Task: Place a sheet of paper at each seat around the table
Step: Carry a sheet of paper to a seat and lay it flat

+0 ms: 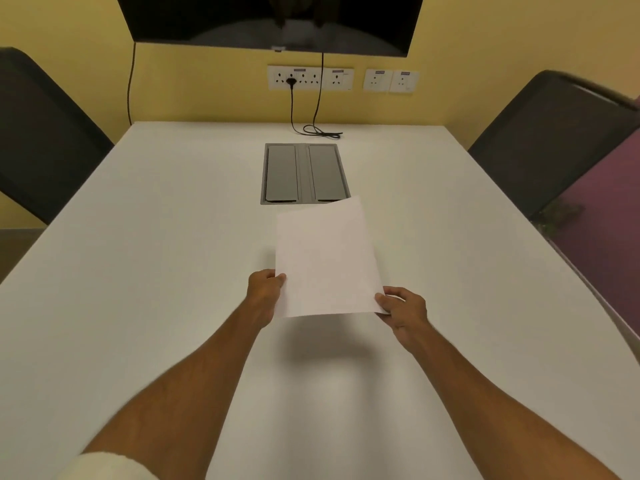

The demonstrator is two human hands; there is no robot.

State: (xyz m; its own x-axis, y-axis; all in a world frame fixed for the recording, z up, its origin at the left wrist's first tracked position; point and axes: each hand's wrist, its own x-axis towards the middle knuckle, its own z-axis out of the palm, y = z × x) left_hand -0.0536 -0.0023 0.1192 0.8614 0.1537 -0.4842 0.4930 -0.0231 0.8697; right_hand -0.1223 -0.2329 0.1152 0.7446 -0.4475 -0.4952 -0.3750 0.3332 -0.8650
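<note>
A white sheet of paper (pixel 325 258) hangs above the middle of the white table (pixel 156 254), casting a shadow below it. My left hand (pixel 265 291) pinches its near left edge. My right hand (pixel 401 311) pinches its near right corner. Whether this is one sheet or a thin stack, I cannot tell. A dark chair (pixel 41 140) stands at the table's left side and another dark chair (pixel 557 140) at its right side. No paper lies at either seat.
A grey double-lid cable box (pixel 304 173) is set into the table beyond the paper. A black cable (pixel 318 131) coils at the far edge below wall sockets (pixel 311 77). A dark screen (pixel 270 19) hangs on the yellow wall.
</note>
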